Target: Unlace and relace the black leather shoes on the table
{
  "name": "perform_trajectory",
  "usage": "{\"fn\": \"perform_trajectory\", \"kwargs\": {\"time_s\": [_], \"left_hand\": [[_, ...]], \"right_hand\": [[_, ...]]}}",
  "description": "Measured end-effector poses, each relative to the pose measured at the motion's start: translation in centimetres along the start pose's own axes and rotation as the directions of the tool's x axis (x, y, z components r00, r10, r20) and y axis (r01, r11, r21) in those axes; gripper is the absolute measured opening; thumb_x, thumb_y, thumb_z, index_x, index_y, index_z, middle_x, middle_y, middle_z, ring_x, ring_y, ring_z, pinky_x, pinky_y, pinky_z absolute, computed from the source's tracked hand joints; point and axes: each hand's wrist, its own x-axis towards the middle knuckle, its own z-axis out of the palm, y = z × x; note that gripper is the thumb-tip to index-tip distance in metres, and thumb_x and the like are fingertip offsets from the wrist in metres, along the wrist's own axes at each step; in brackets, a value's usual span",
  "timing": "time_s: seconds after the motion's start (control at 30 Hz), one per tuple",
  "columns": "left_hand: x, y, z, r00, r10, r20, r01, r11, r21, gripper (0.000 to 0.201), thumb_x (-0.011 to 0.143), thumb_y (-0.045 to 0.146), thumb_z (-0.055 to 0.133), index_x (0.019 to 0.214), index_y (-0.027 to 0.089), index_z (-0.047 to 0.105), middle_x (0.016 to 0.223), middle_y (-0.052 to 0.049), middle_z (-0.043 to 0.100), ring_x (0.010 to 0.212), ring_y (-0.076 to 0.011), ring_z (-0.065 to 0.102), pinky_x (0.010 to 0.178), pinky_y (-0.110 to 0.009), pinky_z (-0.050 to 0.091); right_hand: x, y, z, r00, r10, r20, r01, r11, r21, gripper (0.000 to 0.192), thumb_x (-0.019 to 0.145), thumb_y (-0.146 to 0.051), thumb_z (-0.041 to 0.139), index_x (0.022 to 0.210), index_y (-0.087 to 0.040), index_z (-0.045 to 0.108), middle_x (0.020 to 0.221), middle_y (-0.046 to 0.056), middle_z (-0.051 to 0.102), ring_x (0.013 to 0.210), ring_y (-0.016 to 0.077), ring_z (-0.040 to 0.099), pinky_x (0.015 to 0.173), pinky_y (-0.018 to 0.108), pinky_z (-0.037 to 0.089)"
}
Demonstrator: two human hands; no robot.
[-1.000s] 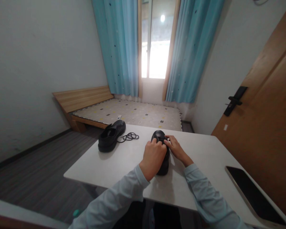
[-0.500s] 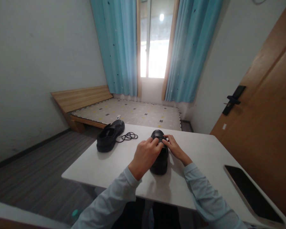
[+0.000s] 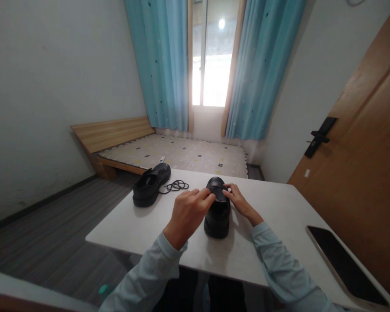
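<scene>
Now both hands, left hand (image 3: pixel 187 211) and right hand (image 3: pixel 239 199), pinch the black shoe (image 3: pixel 218 209)

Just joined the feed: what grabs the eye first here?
Both hands, left hand and right hand, work at the top of a black shoe mid-table. A second shoe with a loose lace lies far left; a phone rests at the near right edge.

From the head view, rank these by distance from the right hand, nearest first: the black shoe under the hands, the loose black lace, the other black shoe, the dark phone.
1. Black shoe under the hands: touched by the right hand.
2. Loose black lace: table, to the left.
3. Other black shoe and dark phone: far left and near right edge; too close to call.
</scene>
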Motion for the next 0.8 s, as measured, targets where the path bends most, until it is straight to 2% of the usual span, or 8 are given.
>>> {"fn": "perform_trajectory", "kwargs": {"time_s": [0.13, 0.33, 0.63, 0.8], "left_hand": [[-1.1, -0.3, 0.1, 0.996, -0.006, -0.084, 0.001, 0.998, -0.058, 0.014, 0.089, 0.016, 0.050, 0.088, 0.019, 0.064, 0.081, 0.000, 0.067, 0.064, -0.0110, 0.058, 0.054, -0.022, 0.039], [-4.0, -1.3, -0.3, 0.976, -0.054, -0.209, -0.003, 0.965, -0.261, 0.021, 0.092, 0.018, 0.043, 0.098, 0.015, 0.063, 0.095, -0.005, 0.068, 0.082, -0.0126, 0.065, 0.068, -0.021, 0.052], [-7.7, -3.3, 0.1, 0.958, -0.225, -0.176, 0.143, 0.911, -0.386, 0.024, 0.089, 0.012, 0.047, 0.100, 0.019, 0.067, 0.096, -0.005, 0.069, 0.086, -0.0124, 0.067, 0.077, -0.021, 0.055], [-8.7, -3.9, -0.8, 0.940, -0.290, -0.180, 0.199, 0.894, -0.400, 0.023, 0.089, 0.017, 0.047, 0.093, 0.021, 0.070, 0.089, -0.003, 0.071, 0.078, -0.0121, 0.068, 0.070, -0.020, 0.056]], "right_hand": [[0.1, -0.1, -0.1, 1.000, 0.014, 0.000, -0.014, 1.000, 0.006, 0.037, 0.083, -0.050, 0.047, 0.106, -0.022, 0.054, 0.108, 0.007, 0.053, 0.103, 0.0224, 0.050, 0.094, 0.041, 0.040], [0.0, -0.4, 0.0, 1.000, 0.017, -0.009, -0.017, 1.000, 0.007, 0.036, 0.081, -0.050, 0.049, 0.102, -0.022, 0.055, 0.105, 0.007, 0.053, 0.100, 0.0226, 0.051, 0.090, 0.040, 0.042], [-0.1, -0.5, 0.1, 1.000, 0.010, 0.000, -0.010, 1.000, 0.005, 0.037, 0.082, -0.051, 0.047, 0.104, -0.022, 0.055, 0.106, 0.007, 0.053, 0.101, 0.0224, 0.051, 0.091, 0.039, 0.041], [-0.1, -0.7, 0.1, 1.000, 0.017, -0.010, -0.017, 1.000, 0.009, 0.036, 0.081, -0.051, 0.048, 0.103, -0.022, 0.055, 0.105, 0.006, 0.053, 0.100, 0.0223, 0.051, 0.090, 0.039, 0.042]]}}
